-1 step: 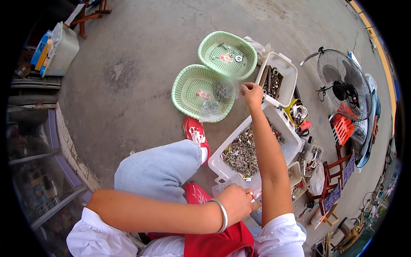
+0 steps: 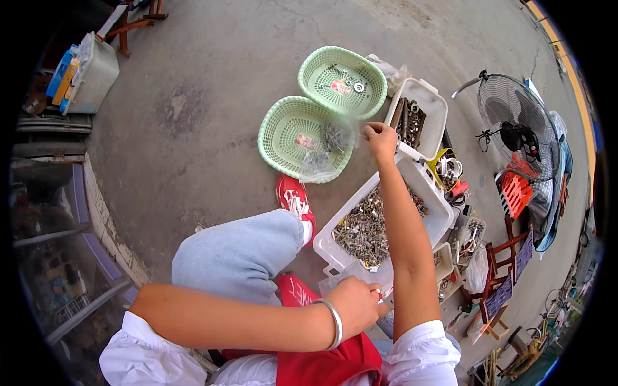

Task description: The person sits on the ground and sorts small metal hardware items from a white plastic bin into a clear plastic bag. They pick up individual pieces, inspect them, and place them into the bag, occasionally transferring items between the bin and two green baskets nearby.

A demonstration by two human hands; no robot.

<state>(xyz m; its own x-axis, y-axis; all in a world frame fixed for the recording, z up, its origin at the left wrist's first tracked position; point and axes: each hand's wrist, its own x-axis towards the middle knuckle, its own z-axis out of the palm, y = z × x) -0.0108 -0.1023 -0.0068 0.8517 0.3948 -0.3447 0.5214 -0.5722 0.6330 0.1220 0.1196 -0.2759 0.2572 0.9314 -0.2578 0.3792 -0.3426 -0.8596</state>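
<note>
My right hand reaches forward past the right side of the nearer green basket. Its thumb and fingers are pinched on the edge of a clear plastic bag, which hangs over the basket with small metal fasteners showing through. A second clear bag of fasteners lies at the basket's near rim. Close to my body my left hand is closed, a silver bangle on its wrist; what its fingers hold is hidden. Just beyond it stands a white plastic bin heaped with mixed screws and bolts, partly covered by my right forearm.
Another green basket holds a few washers and bolts. Beside it a white box contains larger metal parts. A fan, a yellow container and folding stools stand to the right. Glass cabinets line the left.
</note>
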